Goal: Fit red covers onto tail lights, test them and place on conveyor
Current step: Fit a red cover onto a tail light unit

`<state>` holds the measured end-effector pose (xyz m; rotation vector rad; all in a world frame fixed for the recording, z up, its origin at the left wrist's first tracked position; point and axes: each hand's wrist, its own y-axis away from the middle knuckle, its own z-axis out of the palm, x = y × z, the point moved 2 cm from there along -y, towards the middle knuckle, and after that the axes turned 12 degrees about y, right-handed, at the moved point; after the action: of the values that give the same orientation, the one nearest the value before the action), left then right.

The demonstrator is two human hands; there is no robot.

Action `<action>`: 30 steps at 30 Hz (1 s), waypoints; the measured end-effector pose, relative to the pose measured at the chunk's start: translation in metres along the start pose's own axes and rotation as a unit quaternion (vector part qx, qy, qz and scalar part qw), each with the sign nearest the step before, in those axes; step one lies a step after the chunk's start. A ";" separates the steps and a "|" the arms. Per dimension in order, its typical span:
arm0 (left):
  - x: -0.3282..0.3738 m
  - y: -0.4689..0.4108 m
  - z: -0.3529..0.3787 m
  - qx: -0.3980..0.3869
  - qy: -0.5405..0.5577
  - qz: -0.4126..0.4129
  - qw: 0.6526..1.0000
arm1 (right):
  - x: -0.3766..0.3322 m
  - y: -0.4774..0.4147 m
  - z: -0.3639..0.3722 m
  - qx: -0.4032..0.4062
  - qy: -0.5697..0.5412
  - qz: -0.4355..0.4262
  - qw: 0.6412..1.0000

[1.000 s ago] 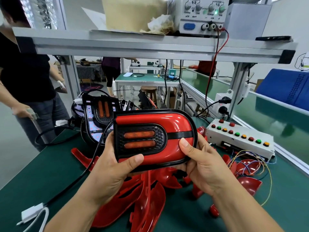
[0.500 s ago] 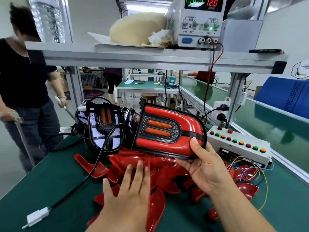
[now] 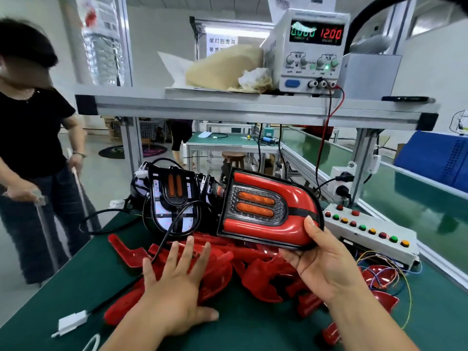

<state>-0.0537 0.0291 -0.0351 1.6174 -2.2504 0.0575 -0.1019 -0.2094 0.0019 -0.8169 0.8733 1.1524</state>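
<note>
Gripping covered tail light (image 3: 268,211) in right hand (image 3: 326,264), thumb on red face, fingers hidden behind rounded end. Holding it lifted, tilted, just left of button box (image 3: 367,231), long axis left-right, rounded end toward box. Hovering left hand (image 3: 172,282) flat, grasping nothing, over pile of red covers (image 3: 253,269) further left of button box. Noting conveyor (image 3: 417,198) beyond button box, nearer right hand. Judging room open above box; minding wires (image 3: 395,264), shelf post (image 3: 362,168) behind it.

Single head-worn wide-angle view, forward and down, close over the green workbench (image 3: 63,287)
</note>
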 end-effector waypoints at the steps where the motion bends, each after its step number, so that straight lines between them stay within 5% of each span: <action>1: -0.001 0.001 0.000 -0.007 0.013 0.008 1.000 | -0.002 0.003 0.001 0.000 0.003 0.005 1.000; 5: -0.012 -0.003 -0.015 0.074 0.099 0.047 0.991 | 0.000 0.027 -0.001 -0.002 0.043 0.023 0.999; 7: -0.025 -0.010 -0.030 0.215 0.222 0.039 0.950 | 0.012 0.046 -0.009 -0.018 0.056 0.047 0.997; 9: -0.035 -0.012 -0.042 0.276 0.375 -0.017 0.885 | 0.025 0.066 -0.015 -0.033 0.072 0.069 0.994; 13: -0.040 -0.016 -0.048 0.252 0.457 -0.050 0.852 | 0.036 0.085 -0.025 -0.061 0.181 0.058 0.980; 16: -0.014 -0.017 -0.045 0.110 0.559 -0.025 0.822 | 0.035 0.091 -0.020 -0.108 0.213 0.052 0.970; 18: 0.002 -0.019 -0.045 0.051 0.554 -0.013 0.831 | 0.037 0.094 -0.015 -0.126 0.205 0.059 0.969; 21: -0.008 -0.026 -0.067 0.237 0.342 -0.015 0.909 | 0.039 0.097 -0.012 -0.097 0.200 0.079 0.972; 24: -0.040 -0.017 -0.087 0.312 0.330 -0.061 0.889 | 0.035 0.098 -0.012 -0.056 0.266 0.084 0.959; 30: -0.067 -0.008 -0.073 0.030 0.336 -0.151 0.929 | 0.024 0.093 -0.017 -0.080 0.425 0.098 0.896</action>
<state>-0.0086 0.1048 0.0109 1.6308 -1.4827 0.5189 -0.1909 -0.1945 -0.0357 -1.4416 1.6208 1.0362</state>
